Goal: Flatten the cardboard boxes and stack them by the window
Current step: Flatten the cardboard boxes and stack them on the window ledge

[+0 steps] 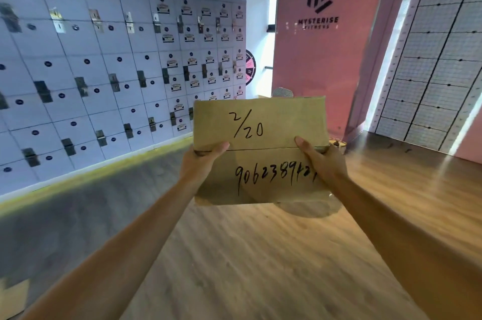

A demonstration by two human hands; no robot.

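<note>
A brown cardboard box with "2/20" and "906238942" handwritten in black marker is held up at arm's length above the wooden plank floor. The left hand grips its left edge and the right hand its right edge, thumbs lying on the near face along the seam between its flaps. Beyond stand a wall of pale grey lockers, a pink panel printed "MYSTERISE FITNESS", and a white gridded board.
</note>
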